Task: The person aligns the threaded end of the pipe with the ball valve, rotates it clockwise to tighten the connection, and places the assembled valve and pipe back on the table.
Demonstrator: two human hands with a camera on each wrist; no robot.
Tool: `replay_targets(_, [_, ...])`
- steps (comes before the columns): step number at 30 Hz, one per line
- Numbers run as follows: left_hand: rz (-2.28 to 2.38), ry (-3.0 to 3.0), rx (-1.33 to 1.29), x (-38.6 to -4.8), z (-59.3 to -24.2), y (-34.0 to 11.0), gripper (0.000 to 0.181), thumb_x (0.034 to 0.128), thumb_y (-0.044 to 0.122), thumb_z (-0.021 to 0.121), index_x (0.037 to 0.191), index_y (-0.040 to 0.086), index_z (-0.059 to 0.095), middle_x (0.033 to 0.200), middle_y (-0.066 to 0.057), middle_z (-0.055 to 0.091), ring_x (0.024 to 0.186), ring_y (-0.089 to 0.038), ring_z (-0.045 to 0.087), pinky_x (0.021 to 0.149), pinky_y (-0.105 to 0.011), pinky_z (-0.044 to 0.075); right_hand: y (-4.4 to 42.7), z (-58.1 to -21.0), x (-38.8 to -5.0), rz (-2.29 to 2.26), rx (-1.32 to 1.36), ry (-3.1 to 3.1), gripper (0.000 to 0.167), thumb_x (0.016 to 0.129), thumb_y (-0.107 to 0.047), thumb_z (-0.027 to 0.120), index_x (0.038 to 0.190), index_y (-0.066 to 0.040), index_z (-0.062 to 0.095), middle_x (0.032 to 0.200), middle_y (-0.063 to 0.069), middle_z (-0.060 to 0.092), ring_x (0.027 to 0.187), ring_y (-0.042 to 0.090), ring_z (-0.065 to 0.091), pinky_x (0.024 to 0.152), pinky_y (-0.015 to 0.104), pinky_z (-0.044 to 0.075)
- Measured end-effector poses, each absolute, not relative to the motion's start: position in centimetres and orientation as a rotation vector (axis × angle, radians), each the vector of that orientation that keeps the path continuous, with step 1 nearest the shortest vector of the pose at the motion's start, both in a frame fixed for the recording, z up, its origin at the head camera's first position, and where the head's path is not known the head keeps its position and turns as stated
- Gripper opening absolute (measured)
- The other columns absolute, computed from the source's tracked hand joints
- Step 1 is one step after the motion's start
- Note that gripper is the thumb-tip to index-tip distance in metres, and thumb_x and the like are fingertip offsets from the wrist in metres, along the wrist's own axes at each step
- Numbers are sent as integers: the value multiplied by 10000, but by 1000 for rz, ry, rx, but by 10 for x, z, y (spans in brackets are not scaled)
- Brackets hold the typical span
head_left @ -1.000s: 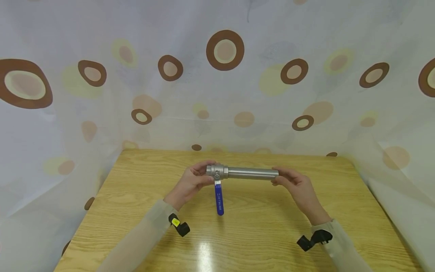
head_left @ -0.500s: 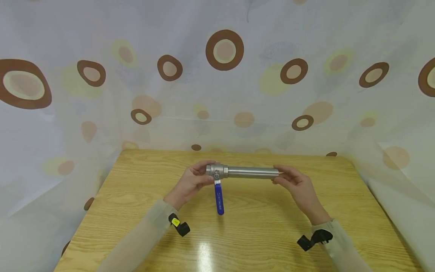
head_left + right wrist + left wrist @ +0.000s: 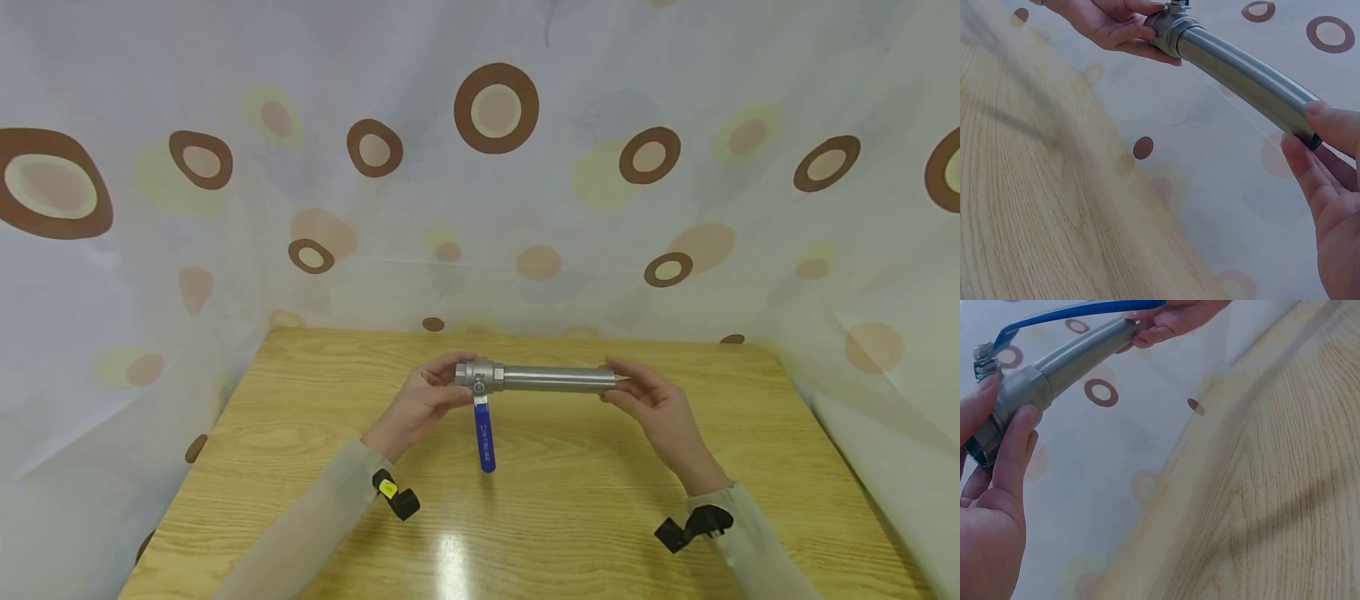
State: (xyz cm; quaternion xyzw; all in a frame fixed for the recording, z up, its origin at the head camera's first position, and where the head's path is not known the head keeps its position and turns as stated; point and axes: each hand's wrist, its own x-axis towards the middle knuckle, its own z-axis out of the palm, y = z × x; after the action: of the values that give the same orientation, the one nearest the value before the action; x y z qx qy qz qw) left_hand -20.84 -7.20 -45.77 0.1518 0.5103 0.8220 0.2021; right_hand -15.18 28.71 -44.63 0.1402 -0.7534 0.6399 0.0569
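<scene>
A metal ball valve (image 3: 480,377) with a blue lever handle (image 3: 485,437) is joined at its right side to a straight metal pipe (image 3: 558,379). My left hand (image 3: 420,404) grips the valve body, thumb in front and fingers behind. At the pipe's free end, my right hand (image 3: 660,417) pinches it between thumb and fingers. The assembly lies level above the table, its lever pointing toward me in the head view. In the left wrist view the open end of the valve (image 3: 982,450) shows beside the left fingers. How deep the pipe sits in the valve is hidden.
Beneath the hands is a wood-grain table (image 3: 570,517). A pale curtain (image 3: 555,192) with brown and yellow circles hangs behind and along both sides of it. Each wrist carries a small black camera, one at the left (image 3: 396,496).
Both hands keep their hold on the valve and pipe, which stay nearly in place. The right fingers shift slightly at the pipe's end.
</scene>
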Motion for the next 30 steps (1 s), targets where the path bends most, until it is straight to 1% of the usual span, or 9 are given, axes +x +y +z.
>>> replay_targets(3, [2298, 1417, 417, -208, -458, -73, 614, 915, -185, 567, 1101, 355, 792, 1272, 84, 712, 1245, -238, 504, 970, -312, 564, 287, -446, -152, 1943, 437, -2286, 435, 1016, -29, 645, 1446, -15, 579, 1214, -85, 717, 1014, 78, 721, 920, 219, 583])
replay_targets(9, [2302, 1402, 430, -209, -457, -73, 586, 905, -172, 598, 1108, 342, 794, 1282, 73, 715, 1243, -233, 514, 962, -308, 569, 288, -445, -152, 1835, 397, -2344, 379, 1027, -78, 647, 1402, -26, 624, 1079, -75, 752, 957, 88, 726, 927, 200, 571])
replay_targets(11, [2301, 1401, 434, -209, -457, -73, 581, 899, -170, 606, 1107, 339, 794, 1287, 68, 714, 1241, -232, 518, 958, -308, 570, 288, -445, -152, 1808, 394, -2353, 371, 1033, -87, 639, 1393, 2, 619, 1067, -76, 754, 945, 92, 725, 927, 194, 568])
replay_targets(15, [2299, 1398, 436, -209, -456, -73, 587, 901, -177, 599, 1101, 339, 795, 1290, 66, 712, 1242, -232, 516, 961, -310, 568, 288, -445, -153, 1817, 408, -2343, 372, 1041, -81, 623, 1387, 55, 601, 1115, -85, 745, 952, 95, 722, 934, 204, 570])
replay_targets(16, [2298, 1401, 433, -209, -456, -73, 592, 904, -178, 592, 1100, 342, 796, 1287, 69, 714, 1241, -230, 517, 962, -308, 568, 288, -445, -152, 1826, 412, -2339, 378, 1041, -77, 622, 1393, 55, 596, 1119, -88, 744, 958, 90, 721, 932, 203, 570])
replay_targets(20, [2303, 1410, 433, -209, -457, -73, 610, 915, -182, 574, 1103, 354, 795, 1275, 80, 720, 1228, -228, 523, 962, -302, 567, 288, -444, -152, 1894, 431, -2307, 418, 1024, -40, 636, 1437, -1, 587, 1182, -84, 727, 1002, 85, 718, 931, 226, 581])
replay_targets(23, [2300, 1412, 445, -209, -459, -73, 613, 915, -180, 576, 1109, 359, 793, 1284, 81, 714, 1237, -232, 518, 969, -309, 563, 288, -444, -152, 1924, 441, -2299, 430, 1013, -23, 647, 1440, -25, 593, 1185, -65, 722, 1010, 92, 718, 915, 239, 591])
replay_targets(27, [2289, 1414, 464, -209, -461, -74, 601, 916, -169, 598, 1115, 365, 790, 1307, 71, 697, 1261, -243, 503, 979, -325, 563, 288, -445, -151, 1898, 413, -2328, 389, 1018, -60, 655, 1404, -21, 619, 1090, -47, 745, 967, 99, 722, 906, 216, 586])
replay_targets(30, [2289, 1408, 467, -209, -461, -74, 596, 923, -167, 599, 1114, 363, 791, 1315, 60, 691, 1268, -245, 499, 984, -327, 563, 288, -446, -151, 1875, 404, -2336, 371, 1028, -74, 645, 1390, 1, 622, 1077, -43, 751, 954, 108, 721, 918, 216, 580])
